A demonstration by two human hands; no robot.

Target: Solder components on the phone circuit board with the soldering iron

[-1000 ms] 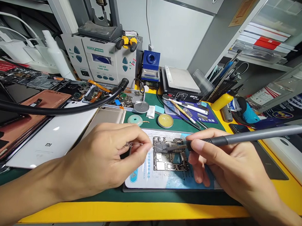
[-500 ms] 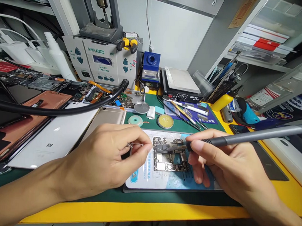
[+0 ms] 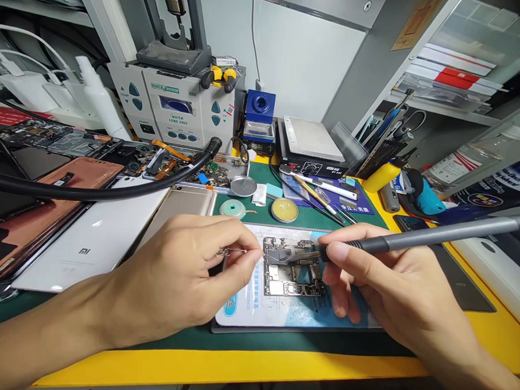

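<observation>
My right hand (image 3: 394, 287) grips a soldering iron (image 3: 426, 237) near its front end. The iron slants down to the left, its metal tip over the upper part of a phone circuit board (image 3: 276, 287), seemingly touching it. My left hand (image 3: 196, 267) is closed in a pinch at the board's left edge, on a thin silvery solder wire (image 3: 237, 250). Loops of the wire show between thumb and fingers; most of it is hidden by the hand. Under the board lies a white and blue printed pad (image 3: 254, 318).
Behind the board stand an open tin of yellowish paste (image 3: 284, 210), a green wick spool (image 3: 232, 208) and a round lid (image 3: 243, 186). Farther back are a hot-air station (image 3: 173, 108) and a heating plate (image 3: 311, 142). A black hose (image 3: 156, 195) crosses several phones at left.
Hardly anything differs. The view has shifted very slightly; both hands, the iron and the board keep their places.
</observation>
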